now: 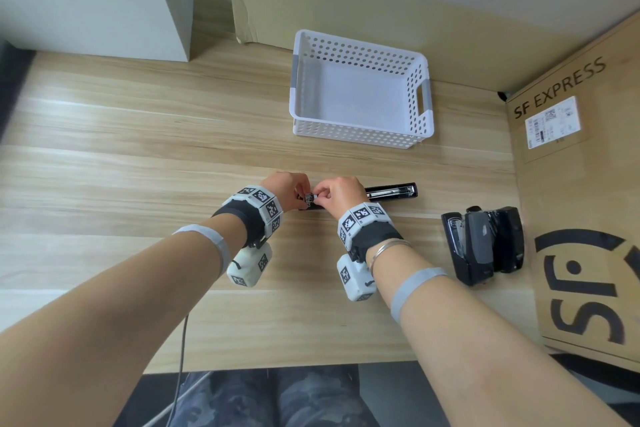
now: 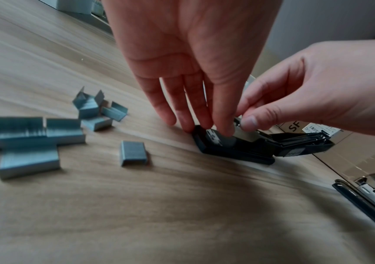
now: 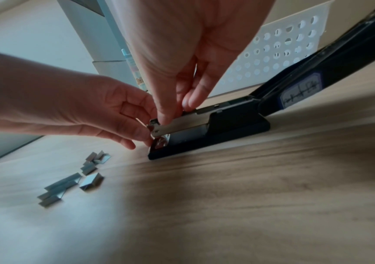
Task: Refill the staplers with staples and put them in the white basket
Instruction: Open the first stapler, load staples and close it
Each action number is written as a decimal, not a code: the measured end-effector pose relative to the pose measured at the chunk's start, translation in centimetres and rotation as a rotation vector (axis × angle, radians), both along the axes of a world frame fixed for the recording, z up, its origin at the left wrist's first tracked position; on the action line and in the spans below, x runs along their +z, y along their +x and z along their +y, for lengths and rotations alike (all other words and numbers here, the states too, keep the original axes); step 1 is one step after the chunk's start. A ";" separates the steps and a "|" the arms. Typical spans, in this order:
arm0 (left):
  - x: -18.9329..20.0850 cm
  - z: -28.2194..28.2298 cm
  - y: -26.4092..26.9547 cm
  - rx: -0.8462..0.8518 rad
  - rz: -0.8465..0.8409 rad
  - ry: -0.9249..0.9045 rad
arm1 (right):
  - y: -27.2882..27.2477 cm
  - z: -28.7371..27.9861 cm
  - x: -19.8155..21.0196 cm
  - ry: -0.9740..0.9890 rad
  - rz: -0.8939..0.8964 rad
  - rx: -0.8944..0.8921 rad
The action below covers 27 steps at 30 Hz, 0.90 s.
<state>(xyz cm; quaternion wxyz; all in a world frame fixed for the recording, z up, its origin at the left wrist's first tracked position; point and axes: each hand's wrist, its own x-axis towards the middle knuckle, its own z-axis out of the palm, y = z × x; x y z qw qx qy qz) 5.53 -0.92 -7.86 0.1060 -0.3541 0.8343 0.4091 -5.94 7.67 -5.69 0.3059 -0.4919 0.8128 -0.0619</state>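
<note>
1. Right now the open stapler (image 1: 391,191) lies flat on the bench (image 1: 138,156), its lid swung fully back, on the near side of the white basket (image 1: 360,90), which holds nothing.
2. Both hands meet at the front end of its metal staple channel (image 3: 182,123). The left hand (image 2: 193,62) has its fingers extended down, tips touching the stapler's nose and steadying it. The right hand (image 3: 182,53) pinches at the channel between thumb and fingers; whether a strip of staples sits under that pinch I cannot tell, as the fingers cover it.
3. Judging by this, the step in hand is seating staples in the channel. To do it well, keep the left fingertips pressing the base so the stapler does not slide toward the basket.
4. Set the strip legs-down and level, so it drops between the rails and does not ride up on 1 edge.
5. Spare staple strips (image 2: 30,142) lie loose on the bench to the left of the stapler; some are short broken pieces, so choose a whole strip.
6. Close the lid only once the strip lies flat.
7. More black staplers (image 1: 485,246) stand to the right of the open one, not yet in the basket.
</note>
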 end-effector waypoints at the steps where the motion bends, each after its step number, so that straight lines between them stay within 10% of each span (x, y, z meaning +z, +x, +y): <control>1: 0.0 0.0 0.0 -0.008 -0.003 0.001 | 0.0 0.0 0.0 0.001 -0.001 0.002; 27: -0.5 -0.1 -0.2 -0.011 -0.022 -0.005 | -0.9 -1.0 -0.8 0.051 0.059 0.025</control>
